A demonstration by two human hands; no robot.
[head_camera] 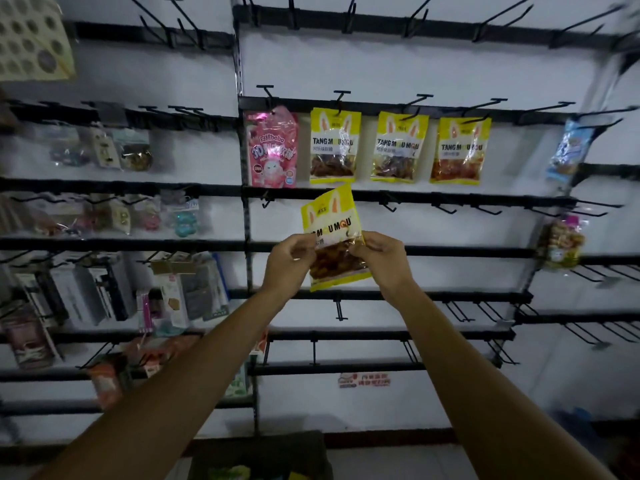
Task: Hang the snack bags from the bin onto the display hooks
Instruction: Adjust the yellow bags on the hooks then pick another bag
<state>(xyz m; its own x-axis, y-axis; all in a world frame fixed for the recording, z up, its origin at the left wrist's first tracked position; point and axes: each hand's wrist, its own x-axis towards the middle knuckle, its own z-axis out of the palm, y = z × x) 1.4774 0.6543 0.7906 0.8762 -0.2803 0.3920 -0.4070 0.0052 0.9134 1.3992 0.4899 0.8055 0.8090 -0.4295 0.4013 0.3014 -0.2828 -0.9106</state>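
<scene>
Fingers (pixel 300 244) of both hands pinch snack bag (pixel 332 237) edges.

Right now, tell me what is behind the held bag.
Two black rails and white wall pass behind the bag, held by the left hand and right hand. Anything on the covered stretches is hidden.

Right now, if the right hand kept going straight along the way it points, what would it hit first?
Probably the black rail just above the held bag, then the leftmost hanging yellow bag. The right hand points up and left toward the wall; depth is unclear.
</scene>
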